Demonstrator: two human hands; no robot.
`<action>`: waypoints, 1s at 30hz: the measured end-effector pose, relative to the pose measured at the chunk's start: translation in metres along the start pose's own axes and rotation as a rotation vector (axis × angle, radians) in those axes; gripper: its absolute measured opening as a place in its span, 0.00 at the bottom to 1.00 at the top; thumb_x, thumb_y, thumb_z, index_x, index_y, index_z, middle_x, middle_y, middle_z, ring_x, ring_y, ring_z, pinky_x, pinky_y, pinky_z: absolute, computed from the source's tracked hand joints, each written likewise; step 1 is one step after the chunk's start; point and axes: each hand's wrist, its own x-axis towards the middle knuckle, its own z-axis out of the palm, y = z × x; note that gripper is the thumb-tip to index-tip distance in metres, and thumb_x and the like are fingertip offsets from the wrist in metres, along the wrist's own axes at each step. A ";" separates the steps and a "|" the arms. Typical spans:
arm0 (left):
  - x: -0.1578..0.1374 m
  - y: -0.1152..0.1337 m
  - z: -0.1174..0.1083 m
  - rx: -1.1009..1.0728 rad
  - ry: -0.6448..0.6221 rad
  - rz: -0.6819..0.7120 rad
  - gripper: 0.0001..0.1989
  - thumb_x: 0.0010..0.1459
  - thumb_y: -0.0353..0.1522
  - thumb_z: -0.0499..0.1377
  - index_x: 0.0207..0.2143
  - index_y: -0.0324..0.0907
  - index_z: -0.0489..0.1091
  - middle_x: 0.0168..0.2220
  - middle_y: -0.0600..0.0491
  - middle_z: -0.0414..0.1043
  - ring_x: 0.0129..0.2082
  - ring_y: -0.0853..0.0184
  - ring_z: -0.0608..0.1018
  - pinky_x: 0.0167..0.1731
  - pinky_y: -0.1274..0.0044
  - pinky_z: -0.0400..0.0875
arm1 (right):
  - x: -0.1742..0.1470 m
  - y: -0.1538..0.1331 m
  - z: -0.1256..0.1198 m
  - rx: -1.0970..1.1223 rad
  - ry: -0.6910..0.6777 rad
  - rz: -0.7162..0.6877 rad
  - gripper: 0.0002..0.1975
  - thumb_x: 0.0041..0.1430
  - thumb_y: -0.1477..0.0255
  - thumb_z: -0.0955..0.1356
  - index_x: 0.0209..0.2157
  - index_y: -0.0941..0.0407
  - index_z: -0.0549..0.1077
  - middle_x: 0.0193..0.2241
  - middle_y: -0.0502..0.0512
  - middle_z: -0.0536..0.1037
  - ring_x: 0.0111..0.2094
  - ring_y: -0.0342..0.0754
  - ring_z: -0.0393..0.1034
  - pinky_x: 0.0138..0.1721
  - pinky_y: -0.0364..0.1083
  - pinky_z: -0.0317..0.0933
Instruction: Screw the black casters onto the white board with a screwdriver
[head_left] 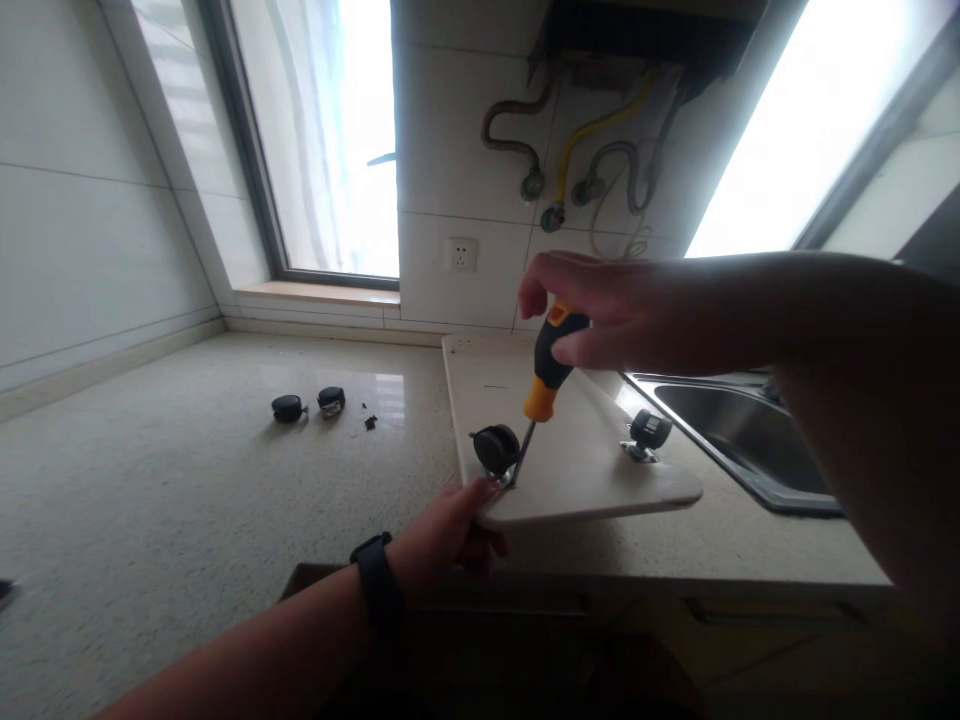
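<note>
A screwdriver [553,352] with a yellow and black handle is gripped from above by my right hand [592,310]. Its shaft slants down to the metal base plate of a black caster [496,449] near the front left corner of a white board [577,465]. At that corner my left hand [463,520] pinches the board's edge, thumb on top by the caster plate and fingers curled underneath. Another caster [649,430] stands on the board's right side. Whatever the screwdriver tip touches is too small to make out.
Two loose casters [287,408] [331,400] lie on the speckled countertop [225,520], with small dark bits [370,422] beside them. To the right is a steel sink [739,430]. Hoses [510,110] and a socket [461,254] are on the wall behind.
</note>
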 end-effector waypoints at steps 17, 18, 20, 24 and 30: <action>0.005 -0.008 -0.002 0.002 0.005 -0.005 0.31 0.63 0.56 0.54 0.50 0.37 0.66 0.28 0.52 0.75 0.21 0.69 0.73 0.25 0.75 0.66 | 0.026 -0.004 0.006 -0.320 0.038 0.101 0.37 0.58 0.36 0.60 0.23 0.55 0.76 0.17 0.54 0.70 0.20 0.48 0.63 0.27 0.51 0.53; 0.005 -0.007 -0.002 0.006 0.001 0.003 0.31 0.63 0.56 0.54 0.50 0.37 0.66 0.28 0.53 0.74 0.20 0.70 0.73 0.24 0.76 0.66 | 0.027 -0.002 0.008 -0.339 0.040 0.123 0.38 0.58 0.36 0.59 0.24 0.55 0.76 0.17 0.55 0.70 0.21 0.48 0.64 0.28 0.51 0.53; 0.005 -0.006 -0.002 0.011 -0.017 0.023 0.31 0.63 0.56 0.53 0.47 0.37 0.67 0.27 0.53 0.73 0.19 0.70 0.72 0.24 0.76 0.65 | 0.024 0.001 0.009 -0.314 0.040 0.155 0.37 0.59 0.37 0.60 0.32 0.56 0.78 0.22 0.56 0.74 0.24 0.50 0.67 0.29 0.51 0.54; 0.004 -0.004 -0.002 0.002 -0.038 0.028 0.31 0.64 0.56 0.51 0.46 0.37 0.68 0.25 0.54 0.71 0.19 0.70 0.72 0.23 0.76 0.64 | 0.009 0.006 0.005 -0.044 0.028 0.044 0.26 0.61 0.54 0.68 0.56 0.51 0.70 0.39 0.54 0.80 0.33 0.49 0.72 0.34 0.49 0.58; 0.003 -0.005 -0.003 0.012 -0.041 0.037 0.30 0.64 0.56 0.52 0.45 0.37 0.67 0.25 0.55 0.71 0.19 0.70 0.72 0.24 0.76 0.65 | 0.002 0.020 0.002 0.138 0.002 -0.088 0.11 0.59 0.64 0.71 0.42 0.51 0.78 0.35 0.48 0.81 0.34 0.44 0.72 0.35 0.46 0.58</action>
